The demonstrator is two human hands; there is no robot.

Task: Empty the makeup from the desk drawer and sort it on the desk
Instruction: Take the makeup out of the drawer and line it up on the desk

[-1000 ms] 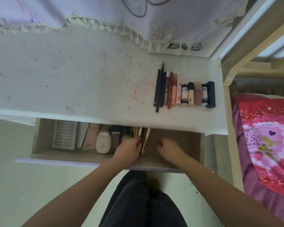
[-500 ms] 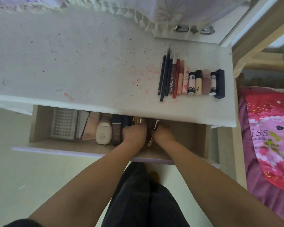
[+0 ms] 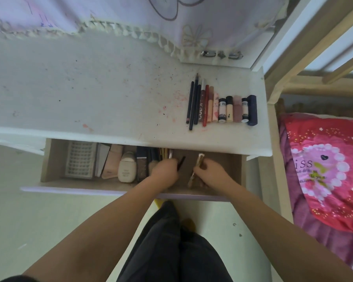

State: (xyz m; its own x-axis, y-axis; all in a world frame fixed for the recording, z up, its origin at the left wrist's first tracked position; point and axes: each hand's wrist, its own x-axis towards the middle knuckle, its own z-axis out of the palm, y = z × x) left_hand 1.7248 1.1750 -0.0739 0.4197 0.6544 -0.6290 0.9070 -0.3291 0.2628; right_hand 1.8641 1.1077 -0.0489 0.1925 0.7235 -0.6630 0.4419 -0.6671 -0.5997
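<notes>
A: In the head view, which step is in hand?

B: I judge it is the emptying step; both hands are inside the open desk drawer [image 3: 130, 192], and the sorting on the desk [image 3: 90, 98] is only partly done. The left hand [image 3: 165, 171] has its fingers curled round a thin dark stick [image 3: 181, 162], maybe a pencil or a brush handle; the right hand [image 3: 211, 173] grips a gold-coloured item [image 3: 199, 160], blurred, so I cannot name it more exactly.

A: And what does the next move call for?

B: To my judgement, each hand must lift its item over the front edge of the desk top and lay it beside the row [image 3: 222, 104] at the right of the desk, with things of its own kind; the gold item looks different from those in the row, so it may need a new group.

A: How many things do you count?

B: In the row, about six long thin pencils and sticks on the left side, lying close together, so the count is not sure; then five short tubes and bottles, and one dark blue lipstick [image 3: 252, 109] at the right end. In the drawer, one white grid tray [image 3: 80, 162], one grey flat box [image 3: 102, 159], one pink tube [image 3: 113, 162], one cream bottle [image 3: 127, 167], one dark compact case [image 3: 142, 166]; then a bundle of brushes [image 3: 165, 153] just behind the left hand, too crowded to count.
</notes>
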